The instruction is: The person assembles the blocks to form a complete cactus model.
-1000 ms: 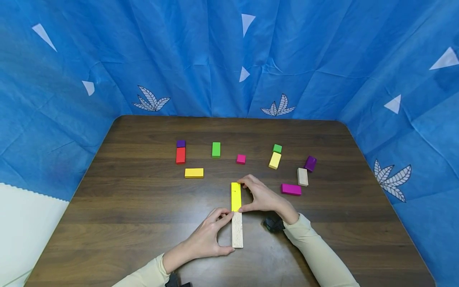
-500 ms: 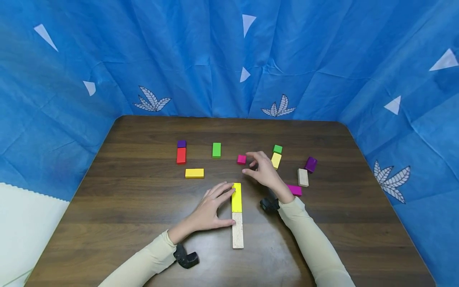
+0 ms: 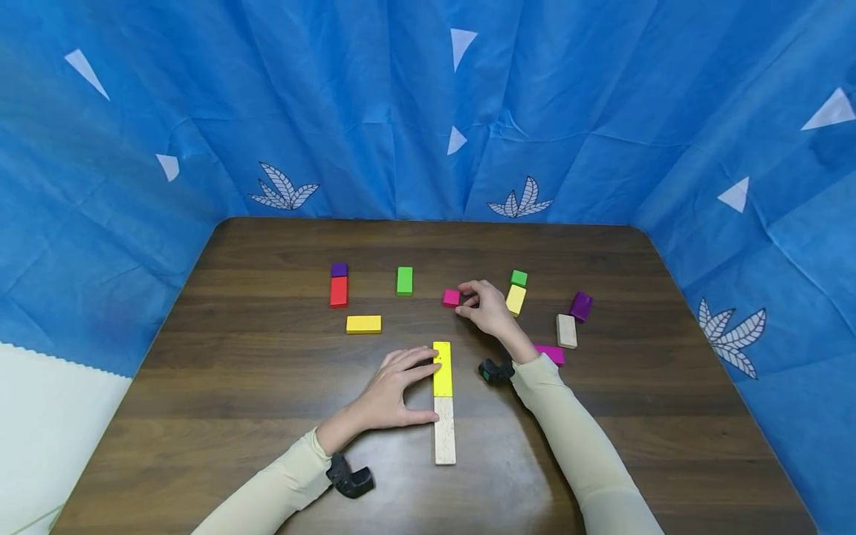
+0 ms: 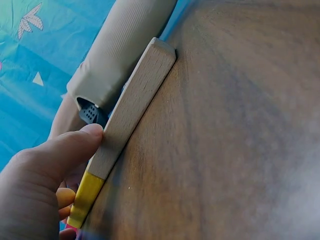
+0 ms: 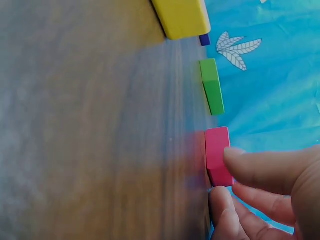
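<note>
On the left side of a straight row, my left hand (image 3: 386, 394) touches the long blocks with thumb and fingertips. The fingers meet the bright yellow block (image 3: 442, 375); the thumb lies against the plain wood block (image 3: 444, 438). Both lie end to end, as the left wrist view confirms. My right hand (image 3: 491, 308) is just right of the small pink block (image 3: 451, 298), thumb and forefinger apart near its sides. In the right wrist view the thumb overlaps the edge of the pink block (image 5: 218, 155); whether it touches is hard to tell.
Around the brown table (image 3: 267, 394) lie a red block (image 3: 339, 293), purple block (image 3: 339, 270), green block (image 3: 404, 281), yellow block (image 3: 364, 325), pale yellow block (image 3: 516, 300), small green block (image 3: 519, 278), cream block (image 3: 566, 331), dark purple block (image 3: 581, 306) and magenta block (image 3: 551, 354).
My right hand has left the bright yellow block and moved up to the pink block. The left hand has slid up along the row from the plain wood block's lower end.
</note>
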Available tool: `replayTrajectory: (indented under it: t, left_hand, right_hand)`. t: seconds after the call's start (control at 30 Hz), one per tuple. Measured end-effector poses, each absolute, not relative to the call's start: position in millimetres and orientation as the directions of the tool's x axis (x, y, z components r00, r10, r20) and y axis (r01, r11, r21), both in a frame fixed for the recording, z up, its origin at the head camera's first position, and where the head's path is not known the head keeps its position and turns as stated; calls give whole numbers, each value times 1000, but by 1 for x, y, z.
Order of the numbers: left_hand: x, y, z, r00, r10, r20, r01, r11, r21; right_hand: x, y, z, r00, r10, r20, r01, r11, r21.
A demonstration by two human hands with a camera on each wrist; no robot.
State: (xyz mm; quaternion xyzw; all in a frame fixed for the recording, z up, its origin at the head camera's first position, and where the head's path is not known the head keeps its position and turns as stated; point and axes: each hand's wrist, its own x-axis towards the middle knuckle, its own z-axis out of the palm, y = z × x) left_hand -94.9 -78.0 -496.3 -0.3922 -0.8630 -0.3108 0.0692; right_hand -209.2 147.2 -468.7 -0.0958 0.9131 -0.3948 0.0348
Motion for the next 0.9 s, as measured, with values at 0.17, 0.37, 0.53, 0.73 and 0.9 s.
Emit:
replayTrajectory:
  t: [0.17, 0.37, 0.53, 0.73, 0.9]
  left_hand:
    - [-95, -78, -498, -685, 633, 360, 718, 505, 479]
    - [-95, -79, -497, -684, 633, 362, 720, 506, 476]
    - [-95, -79, -496, -681, 632, 370, 723, 503, 474]
    - [-95, -79, -496, -683, 630, 370, 722, 503, 475]
    - [-96, -79, -496, -682, 635, 362, 723, 511, 465]
  right_hand:
    - [-210, 148, -469, -984, -174, 34, -144, 675, -724]
    - [-211, 146, -469, -982, -181, 53, -164, 680, -715]
    - [-213, 143, -471, -982, -169, 81, -176, 684, -708]
    - [-213, 143, -473, -981, -153, 119, -191, 672, -715]
    - [-204, 147, -474, -973, -194, 123, -221, 647, -730]
